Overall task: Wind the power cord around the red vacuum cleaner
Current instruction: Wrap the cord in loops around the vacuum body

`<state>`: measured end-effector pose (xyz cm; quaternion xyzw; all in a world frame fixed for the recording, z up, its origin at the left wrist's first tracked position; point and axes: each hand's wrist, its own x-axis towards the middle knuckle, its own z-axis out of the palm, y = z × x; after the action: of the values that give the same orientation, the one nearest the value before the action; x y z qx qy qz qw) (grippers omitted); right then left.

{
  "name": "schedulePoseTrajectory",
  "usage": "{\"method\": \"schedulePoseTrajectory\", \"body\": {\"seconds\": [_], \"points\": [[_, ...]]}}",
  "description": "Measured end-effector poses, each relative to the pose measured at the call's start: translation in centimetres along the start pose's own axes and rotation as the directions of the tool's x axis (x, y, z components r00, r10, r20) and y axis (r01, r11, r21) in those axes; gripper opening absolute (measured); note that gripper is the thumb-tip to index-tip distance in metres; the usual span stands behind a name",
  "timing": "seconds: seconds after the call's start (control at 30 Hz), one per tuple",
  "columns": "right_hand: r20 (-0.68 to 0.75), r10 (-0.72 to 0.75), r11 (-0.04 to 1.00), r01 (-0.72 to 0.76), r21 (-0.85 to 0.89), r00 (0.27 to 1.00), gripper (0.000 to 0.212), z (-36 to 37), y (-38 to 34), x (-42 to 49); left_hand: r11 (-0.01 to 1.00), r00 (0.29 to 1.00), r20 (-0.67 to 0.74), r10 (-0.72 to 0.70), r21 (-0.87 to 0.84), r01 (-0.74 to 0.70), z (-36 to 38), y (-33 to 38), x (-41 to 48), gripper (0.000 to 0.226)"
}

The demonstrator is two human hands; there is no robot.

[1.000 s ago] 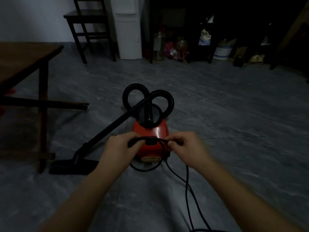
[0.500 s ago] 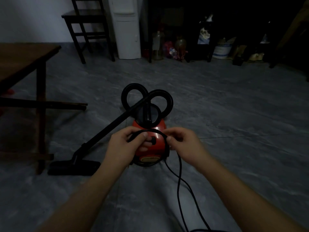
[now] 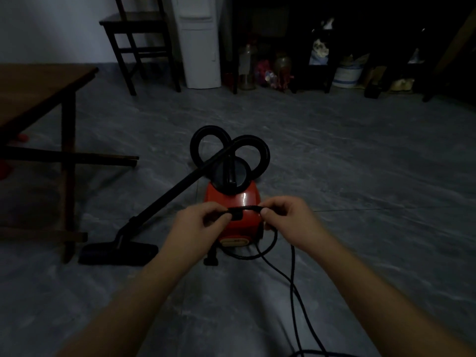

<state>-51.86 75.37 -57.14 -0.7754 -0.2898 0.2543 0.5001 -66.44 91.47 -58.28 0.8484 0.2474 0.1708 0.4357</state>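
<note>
The red vacuum cleaner (image 3: 231, 199) stands on the grey floor in the middle of the view, with a black round lid and a looped black hose (image 3: 206, 137) behind it. A black power cord (image 3: 292, 279) runs from the bottom edge up to my hands. My left hand (image 3: 198, 222) and my right hand (image 3: 288, 220) each pinch the cord, and a short stretch spans between them just in front of the vacuum's body. A loop of cord hangs below the vacuum's front, and the plug (image 3: 211, 260) dangles under my left hand.
The vacuum's black wand and floor nozzle (image 3: 116, 251) lie to the left. A wooden table (image 3: 38, 88) stands at the far left, a dark chair (image 3: 139, 29) and a white appliance (image 3: 198, 42) at the back. Cluttered dark shelves (image 3: 322, 55) line the back wall.
Both hands have lifted slightly and drawn apart, stretching the cord between them. The cord loop now hangs lower in front of the vacuum, and the plug has dropped below my left hand.
</note>
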Motion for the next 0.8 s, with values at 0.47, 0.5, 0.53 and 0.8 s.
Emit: {"method": "schedulePoseTrajectory", "body": {"seconds": [0.47, 0.5, 0.53, 0.8], "points": [[-0.022, -0.182, 0.983, 0.181, -0.033, 0.983, 0.022, 0.0, -0.6, -0.4, 0.998, 0.998, 0.011, -0.057, 0.020, 0.056, -0.6, 0.8, 0.1, 0.019], [-0.044, -0.182, 0.983, 0.180, -0.030, 0.982, 0.023, -0.2, -0.4, -0.4, 0.995, 0.996, -0.006, -0.093, -0.041, 0.092, -0.8, 0.9, 0.1, 0.021], [-0.064, -0.175, 0.984, 0.174, -0.030, 0.982, 0.024, -0.3, -0.3, -0.3, 0.986, 0.991, -0.020, -0.136, -0.098, 0.133, -1.0, 1.0, 0.1, 0.020], [-0.104, -0.146, 0.989, 0.149, 0.013, 0.984, 0.020, -0.2, 0.6, 0.0, 0.858, 0.935, -0.085, -0.345, -0.433, 0.277, -1.5, 1.9, 0.0, 0.009]]}}
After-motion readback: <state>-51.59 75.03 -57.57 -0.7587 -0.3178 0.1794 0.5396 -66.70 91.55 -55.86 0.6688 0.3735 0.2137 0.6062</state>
